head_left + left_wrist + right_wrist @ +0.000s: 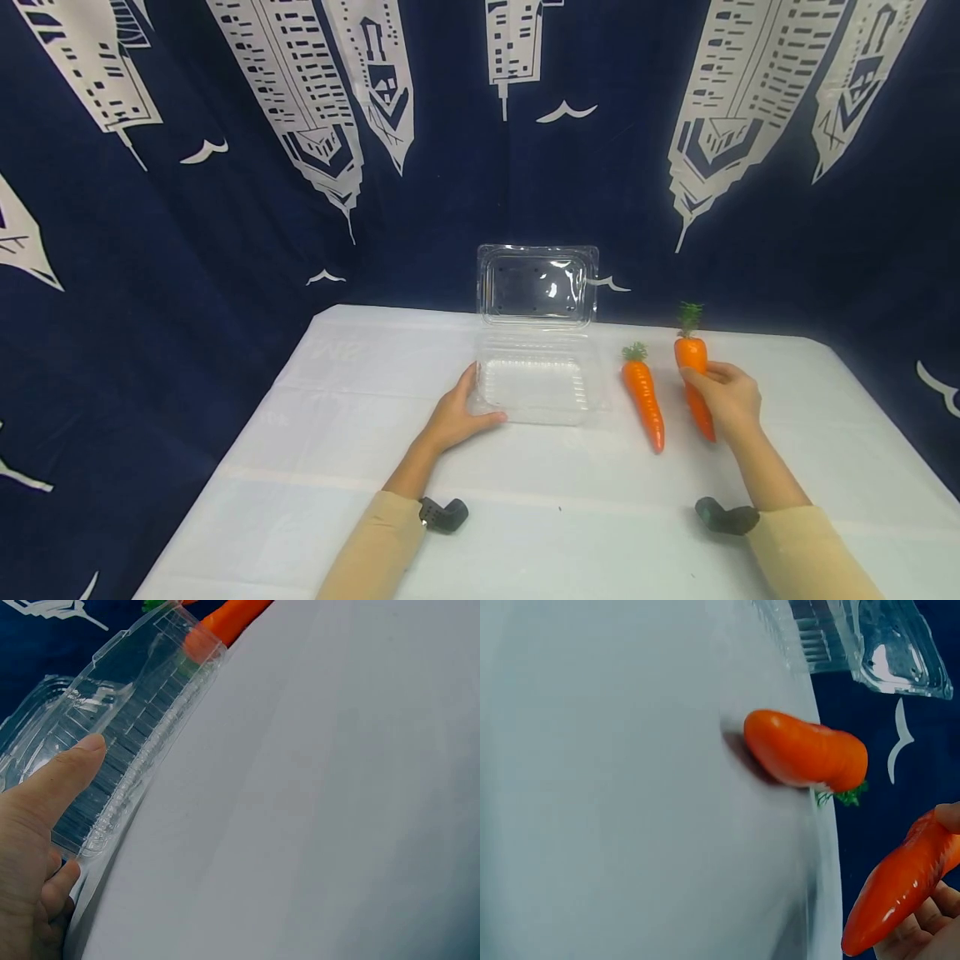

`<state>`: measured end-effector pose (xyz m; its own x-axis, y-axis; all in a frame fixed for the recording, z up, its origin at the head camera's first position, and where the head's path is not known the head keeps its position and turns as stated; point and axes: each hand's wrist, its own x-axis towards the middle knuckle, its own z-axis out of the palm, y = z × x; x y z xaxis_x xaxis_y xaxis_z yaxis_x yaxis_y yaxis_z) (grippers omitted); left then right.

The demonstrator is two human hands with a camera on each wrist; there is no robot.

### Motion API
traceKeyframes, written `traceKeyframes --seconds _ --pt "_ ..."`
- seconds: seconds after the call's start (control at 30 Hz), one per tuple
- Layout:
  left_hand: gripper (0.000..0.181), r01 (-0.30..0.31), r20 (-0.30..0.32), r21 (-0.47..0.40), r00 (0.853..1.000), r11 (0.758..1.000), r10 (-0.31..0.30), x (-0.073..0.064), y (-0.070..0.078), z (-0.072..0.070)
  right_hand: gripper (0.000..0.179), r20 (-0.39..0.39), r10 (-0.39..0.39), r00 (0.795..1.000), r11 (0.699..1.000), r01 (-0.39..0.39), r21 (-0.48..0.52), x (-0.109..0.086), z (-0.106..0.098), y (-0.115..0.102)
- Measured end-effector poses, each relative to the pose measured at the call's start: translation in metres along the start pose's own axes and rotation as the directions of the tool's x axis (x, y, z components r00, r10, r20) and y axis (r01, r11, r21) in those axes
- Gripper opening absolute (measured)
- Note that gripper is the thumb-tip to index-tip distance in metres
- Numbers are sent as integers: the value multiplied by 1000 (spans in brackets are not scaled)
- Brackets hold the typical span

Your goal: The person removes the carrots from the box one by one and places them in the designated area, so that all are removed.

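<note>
A clear plastic clamshell box lies open on the table, its lid raised at the back. My left hand grips the box's near left corner. In the left wrist view the thumb lies over the clear wall and the other fingers bend below it. My right hand pinches an orange carrot with a green top between thumb and fingers. The right wrist view shows this carrot held with its tip free. Between box and right hand, a second carrot lies with its green top pointing away.
White cloth covers the table. Behind its back edge hangs a dark blue curtain printed with white buildings and birds. A dark wrist device sits on the left wrist, and another dark device on the right.
</note>
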<state>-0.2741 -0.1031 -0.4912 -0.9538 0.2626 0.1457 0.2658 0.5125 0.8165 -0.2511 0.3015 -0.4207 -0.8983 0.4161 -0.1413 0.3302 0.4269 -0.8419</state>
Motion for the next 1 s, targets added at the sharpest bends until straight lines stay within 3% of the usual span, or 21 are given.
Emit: traceKeyframes --seconds 0.37,1.0 --pt "108 17 17 5 1000 1000 -17 2 0 1 78 -21 27 999 999 -28 -37 7 -13 18" --pt "109 7 13 -2 1000 1000 -7 2 -2 0 78 -30 69 997 988 -73 -133 18 -16 36"
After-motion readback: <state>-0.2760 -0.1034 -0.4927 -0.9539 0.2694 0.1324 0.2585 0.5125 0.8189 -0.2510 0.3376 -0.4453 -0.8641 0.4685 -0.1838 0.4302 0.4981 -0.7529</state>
